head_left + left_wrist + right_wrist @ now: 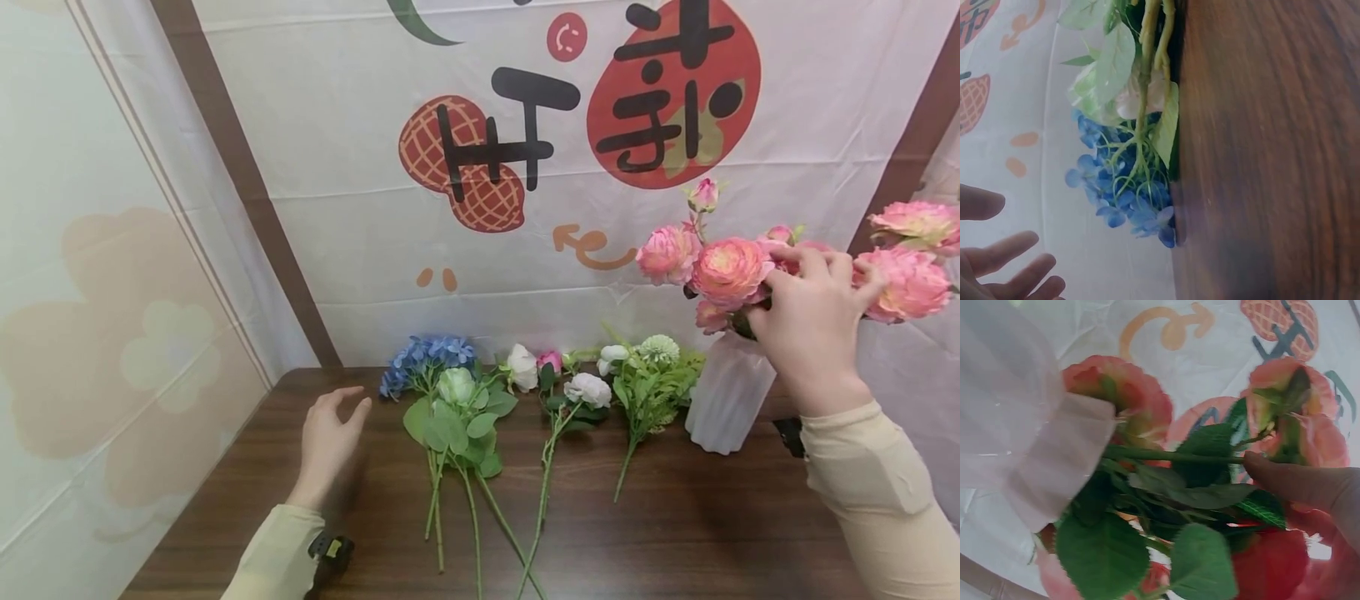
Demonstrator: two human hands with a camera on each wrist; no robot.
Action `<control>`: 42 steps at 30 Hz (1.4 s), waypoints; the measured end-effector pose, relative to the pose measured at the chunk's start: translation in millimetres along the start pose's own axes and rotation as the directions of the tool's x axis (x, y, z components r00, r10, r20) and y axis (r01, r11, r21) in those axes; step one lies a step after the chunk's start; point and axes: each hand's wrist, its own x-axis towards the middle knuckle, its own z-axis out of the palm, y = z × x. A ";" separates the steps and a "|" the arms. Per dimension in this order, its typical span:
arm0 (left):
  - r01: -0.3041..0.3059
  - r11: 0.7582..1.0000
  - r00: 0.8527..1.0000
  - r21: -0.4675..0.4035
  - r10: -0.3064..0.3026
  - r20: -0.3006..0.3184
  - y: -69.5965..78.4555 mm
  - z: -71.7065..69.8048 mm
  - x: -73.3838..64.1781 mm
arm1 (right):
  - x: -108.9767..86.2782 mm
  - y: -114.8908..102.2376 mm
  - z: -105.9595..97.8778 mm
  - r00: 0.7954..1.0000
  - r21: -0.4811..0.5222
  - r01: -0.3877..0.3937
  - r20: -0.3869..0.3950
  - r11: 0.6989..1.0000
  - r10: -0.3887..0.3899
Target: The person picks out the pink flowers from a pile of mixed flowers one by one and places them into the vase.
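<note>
My right hand (813, 321) is among pink peonies (731, 271) above a frosted white ribbed vase (729, 396). In the right wrist view, its thumb (1291, 478) presses a green stem (1179, 456) that runs into the mouth of the vase (1054, 462). The other fingertips are partly hidden behind blooms. Loosely bent, my left hand (333, 442) hovers over the table's left side with nothing in it. Nearest to it lies a blue hydrangea (427, 360), also seen beyond the fingers (1007, 253) in the left wrist view.
On the dark wooden table (675, 533) lie a pale green rose (456, 386), a white flower (588, 389) on a long stem and a green leafy sprig (648, 396). Behind them hangs a printed white cloth (337, 208). Several stems point toward the front edge.
</note>
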 end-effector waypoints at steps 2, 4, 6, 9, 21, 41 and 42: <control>-0.009 1.000 1.000 -0.006 0.009 -0.005 3.3 1.0 0.5 | -1.1 -2.1 -4.1 1.000 0.006 -0.006 -0.003 1.000 0.006; -0.018 1.000 1.000 -0.015 0.018 -0.010 6.2 2.3 1.0 | -2.0 -5.1 -8.7 1.000 0.010 -0.017 -0.008 1.000 0.017; -0.021 1.000 1.000 -0.019 0.021 -0.013 9.2 3.8 1.5 | -2.6 -8.6 -13.9 0.999 0.006 -0.032 -0.011 0.999 0.032; -0.017 0.999 1.000 -0.028 0.017 -0.005 13.7 5.7 2.5 | -3.5 -14.9 -21.6 0.998 0.005 -0.062 -0.013 0.998 0.062; -0.044 0.998 0.999 -0.053 0.044 -0.005 30.4 18.8 10.4 | -12.0 -46.3 -30.3 0.978 0.098 -0.035 -0.200 0.995 0.054; -0.109 0.981 0.994 -0.159 0.109 -0.007 80.7 53.9 17.3 | -37.8 -83.5 23.0 0.973 0.149 0.156 -0.192 0.977 -0.126; -0.114 0.980 0.993 -0.161 0.114 -0.010 82.5 55.5 17.6 | -39.5 -83.9 26.4 0.975 0.146 0.154 -0.181 0.977 -0.127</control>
